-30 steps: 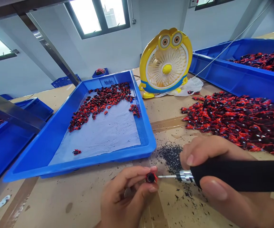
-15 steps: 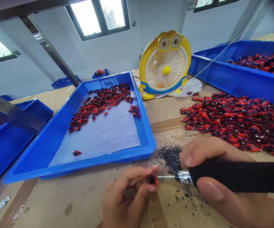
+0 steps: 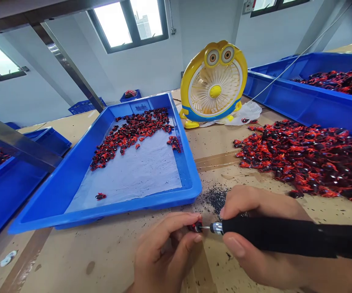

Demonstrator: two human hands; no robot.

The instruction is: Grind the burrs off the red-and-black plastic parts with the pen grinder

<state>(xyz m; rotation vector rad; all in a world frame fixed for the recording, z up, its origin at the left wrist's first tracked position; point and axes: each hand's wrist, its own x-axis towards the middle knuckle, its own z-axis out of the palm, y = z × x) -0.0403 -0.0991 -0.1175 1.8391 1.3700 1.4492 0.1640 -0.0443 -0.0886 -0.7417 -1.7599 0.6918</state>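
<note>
Between thumb and fingertips my left hand (image 3: pixel 166 248) pinches a small red and black part (image 3: pixel 196 226). My right hand (image 3: pixel 255 240) grips a black pen-like tool (image 3: pixel 273 234) with a silver collar and a thin metal tip. The tip meets the right side of the small part; whether it goes inside is too small to tell. Black shavings (image 3: pixel 217 199) lie on the table behind the tool. A large pile of red and black parts (image 3: pixel 304 156) spreads beyond my right hand.
A blue tray (image 3: pixel 127 205) with a white liner holds many similar parts. Behind it stands a yellow fan (image 3: pixel 215 91). Another blue tray (image 3: pixel 304 101) is at the back right, and a metal post (image 3: pixel 14 140) crosses the left side.
My right hand has moved left with the tool, bringing its collar closer to the part. The part has turned in my left fingers. The view has shifted slightly.
</note>
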